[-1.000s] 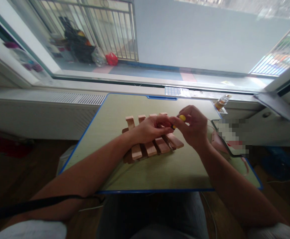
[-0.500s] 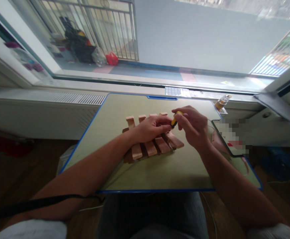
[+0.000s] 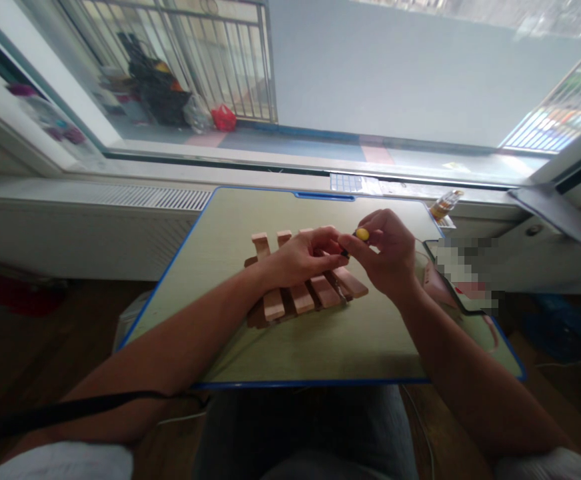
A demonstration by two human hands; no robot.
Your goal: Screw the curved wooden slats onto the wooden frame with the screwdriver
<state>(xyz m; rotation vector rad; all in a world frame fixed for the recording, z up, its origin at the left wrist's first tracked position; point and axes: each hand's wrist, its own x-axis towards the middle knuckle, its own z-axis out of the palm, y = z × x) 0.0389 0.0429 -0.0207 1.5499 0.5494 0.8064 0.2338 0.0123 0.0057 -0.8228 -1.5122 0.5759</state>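
Note:
A small slatted wooden rack [image 3: 274, 305] of several pale slats lies on the table, partly covered by my left hand. My left hand [image 3: 294, 260] rests across the slats. Its thumb and forefinger come together around the black lower end of a screwdriver, and what they pinch there is hidden. The short screwdriver [image 3: 362, 235], with a yellow and black handle, is in the closed fingers of my right hand [image 3: 389, 259]. Its round yellow end points up toward me. The tip is out of sight between my fingers, near the rack's right side.
The light table [image 3: 370, 340] has a blue rim and stands against a windowsill and radiator [image 3: 155, 197]. A dark-edged tablet-like device [image 3: 450, 277], partly blurred out, lies at the right. A small clear bottle [image 3: 445, 204] with amber contents stands at the back right corner.
My right hand has turned and its fingers have shifted around the screwdriver, whose yellow end now faces me more directly. My left hand and the wooden rack have stayed nearly still.

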